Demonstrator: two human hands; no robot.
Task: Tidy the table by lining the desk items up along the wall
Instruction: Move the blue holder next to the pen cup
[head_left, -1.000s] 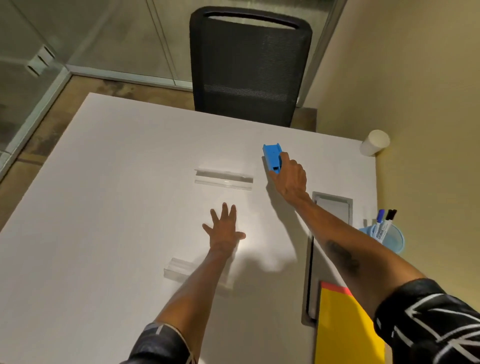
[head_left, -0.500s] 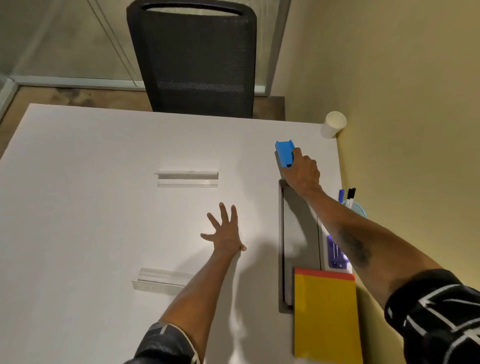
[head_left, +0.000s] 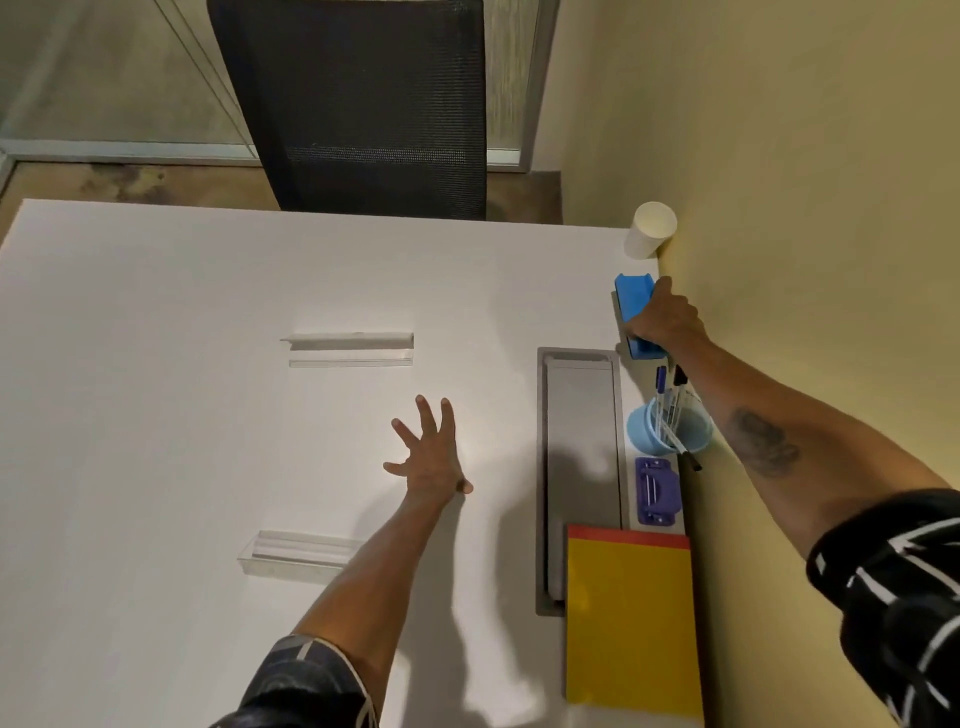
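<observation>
My right hand (head_left: 662, 319) grips a blue eraser block (head_left: 632, 301) beside the yellow wall, on the white table (head_left: 156, 415). Along the wall stand a white paper cup (head_left: 649, 231), a light blue cup of markers (head_left: 665, 428), a purple stapler-like item (head_left: 657, 491) and a yellow notepad with a red top edge (head_left: 631, 623). My left hand (head_left: 428, 457) lies flat on the table's middle with fingers spread, holding nothing. Two clear acrylic holders rest on the table, one farther out (head_left: 350, 348) and one nearer by my left forearm (head_left: 296, 556).
A grey cable tray cover (head_left: 582, 457) is set into the table left of the wall row. A black mesh chair (head_left: 358, 104) stands at the table's far edge. Glass partitions and brown floor lie beyond.
My right hand has carried the blue eraser block rightward from mid-table to the wall, between the paper cup and the marker cup. My left hand stays spread on the table.
</observation>
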